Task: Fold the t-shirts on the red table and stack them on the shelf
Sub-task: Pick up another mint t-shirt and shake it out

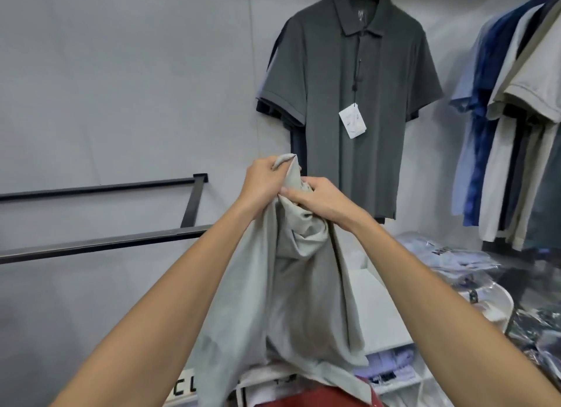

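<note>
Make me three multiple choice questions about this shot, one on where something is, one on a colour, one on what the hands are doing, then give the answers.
1. Where does the white price tag hang?
A. On the front of the dark grey polo shirt on the wall
B. On the black rail at the left
C. On the light grey t-shirt held up in the air

2. What colour is the table at the bottom edge of the view?
A. Blue
B. Red
C. Yellow

3. What are the left hand and right hand doing?
A. Both hang open and idle
B. Both grip the light grey t-shirt near its top
C. Only one touches it

Answers: 1 A, the tag dangles on a cord over the polo's chest. 2 B, a red surface shows under the hanging cloth. 3 B, both sets of fingers curl into bunched fabric while the rest drapes down.
</note>
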